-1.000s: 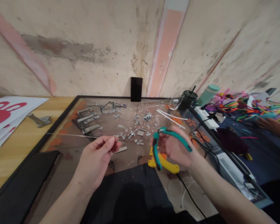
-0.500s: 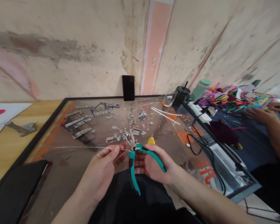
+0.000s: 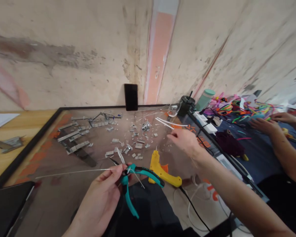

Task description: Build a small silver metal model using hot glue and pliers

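In the head view, the left hand (image 3: 102, 191) had its thumb and fingers closed around the middle of the teal-handled pliers (image 3: 132, 168), and what a grip that was, because the same pinch also held a thin clear strand (image 3: 74, 172)! The strand ran out leftward over the glass-topped table (image 3: 39, 142), while a short end poked past the pliers on the right. The pliers' handles were splayed, their tips parted and pointing up and away toward a scatter of small grey pieces (image 3: 138, 144). Across to the right hand (image 3: 185, 141): out over the table, fingers curled in, knuckles up, close to the near ends of two white strips (image 3: 171, 122); whether anything sat inside those fingers, you could not tell. Between the two hands lay the yellow glue gun (image 3: 162, 174), nozzle pointing away, its black cord trailing toward the near edge. Beyond, a spiky little heap (image 3: 146, 125) sat among the bits, with longer grey strips (image 3: 74, 133) off to the left. At the back, a dark phone (image 3: 131, 97) stood propped against the wall (image 3: 88, 79). And over on the far right, a co-worker's hands (image 3: 263, 125) were busy beside a colourful pile (image 3: 239, 105)!
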A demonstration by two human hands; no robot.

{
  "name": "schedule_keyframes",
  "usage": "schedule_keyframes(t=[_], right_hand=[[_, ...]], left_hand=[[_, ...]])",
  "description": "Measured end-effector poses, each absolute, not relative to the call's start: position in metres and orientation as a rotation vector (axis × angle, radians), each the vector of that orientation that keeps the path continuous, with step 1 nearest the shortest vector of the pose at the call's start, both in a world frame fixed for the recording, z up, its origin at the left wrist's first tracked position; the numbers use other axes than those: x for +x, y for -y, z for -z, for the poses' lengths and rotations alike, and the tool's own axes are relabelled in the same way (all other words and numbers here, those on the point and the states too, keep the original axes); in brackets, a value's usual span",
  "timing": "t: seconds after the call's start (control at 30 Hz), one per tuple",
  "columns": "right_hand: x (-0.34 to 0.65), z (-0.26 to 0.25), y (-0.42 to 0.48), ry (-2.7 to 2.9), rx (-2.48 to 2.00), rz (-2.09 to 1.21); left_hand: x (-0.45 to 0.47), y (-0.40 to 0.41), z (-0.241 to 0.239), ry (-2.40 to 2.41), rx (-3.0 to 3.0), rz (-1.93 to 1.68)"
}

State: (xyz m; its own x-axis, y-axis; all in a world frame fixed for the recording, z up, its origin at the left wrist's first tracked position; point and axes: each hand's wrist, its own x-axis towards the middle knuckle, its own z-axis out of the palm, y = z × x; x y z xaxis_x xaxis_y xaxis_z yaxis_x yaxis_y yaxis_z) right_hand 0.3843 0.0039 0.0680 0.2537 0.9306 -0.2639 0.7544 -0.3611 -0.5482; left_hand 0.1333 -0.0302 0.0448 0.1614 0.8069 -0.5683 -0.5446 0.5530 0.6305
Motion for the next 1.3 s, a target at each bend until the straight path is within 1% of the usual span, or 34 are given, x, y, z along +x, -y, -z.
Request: schedule_keyframes(t=[0.07, 0.13, 0.2, 0.3, 0.43, 0.53, 0.63, 0.73, 0.87, 1.03, 1.13, 1.3], right_hand=[[0.415, -0.063, -0.019, 1.539, -2.428, -0.607], [0.435, -0.054, -0.029, 1.527, -2.576, -0.494], [0.444, -0.042, -0.037, 1.529, -2.663, -0.448], [0.449, -0.029, -0.042, 1.549, -2.699, -0.467], [0.454, -0.028, -0.039, 1.572, -2.62, -0.588], [0.461, -0.04, -0.029, 1.582, -2.516, -0.647], [0.467, -0.059, -0.018, 1.589, -2.423, -0.617], [0.475, -0.08, -0.012, 1.594, -2.354, -0.473], [0.477, -0.113, -0.019, 1.613, -2.232, -0.134], [0.441, -0.142, -0.055, 1.848, -2.071, 0.147], [0.411, -0.14, -0.092, 2.091, -2.032, 0.204], [0.38, -0.112, -0.153, 2.441, -2.126, 0.053]], left_hand=[[0.132, 0.029, -0.044, -1.004, 0.302, -0.996], [0.131, 0.029, -0.043, -0.973, 0.309, -0.996], [0.13, 0.03, -0.041, -0.949, 0.328, -0.984], [0.13, 0.03, -0.039, -0.95, 0.341, -0.969], [0.13, 0.028, -0.039, -0.966, 0.342, -0.973], [0.13, 0.027, -0.039, -0.96, 0.35, -0.966], [0.13, 0.028, -0.038, -0.964, 0.338, -0.954], [0.132, 0.028, -0.038, -0.964, 0.33, -0.957], [0.132, 0.027, -0.04, -1.001, 0.341, -0.959], [0.131, 0.028, -0.038, -0.981, 0.362, -0.958], [0.131, 0.027, -0.037, -0.967, 0.348, -0.955], [0.131, 0.026, -0.035, -0.974, 0.38, -0.932]])
